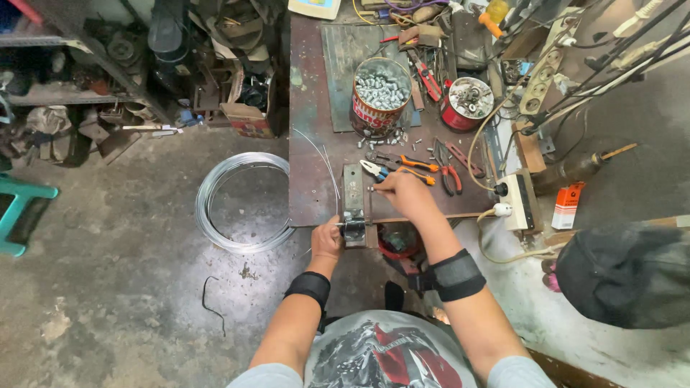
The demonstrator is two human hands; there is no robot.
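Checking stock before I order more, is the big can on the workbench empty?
No, the big can on the workbench is filled nearly to the rim with small silver metal pieces.

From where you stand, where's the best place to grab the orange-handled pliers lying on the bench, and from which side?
Probably by the two orange handles, coming from the right. The orange-handled pliers lie flat on the bench with their jaws toward the left and handles splayed rightward. The right hand sits just below them. The red-handled pliers crowd that side, so come in low.
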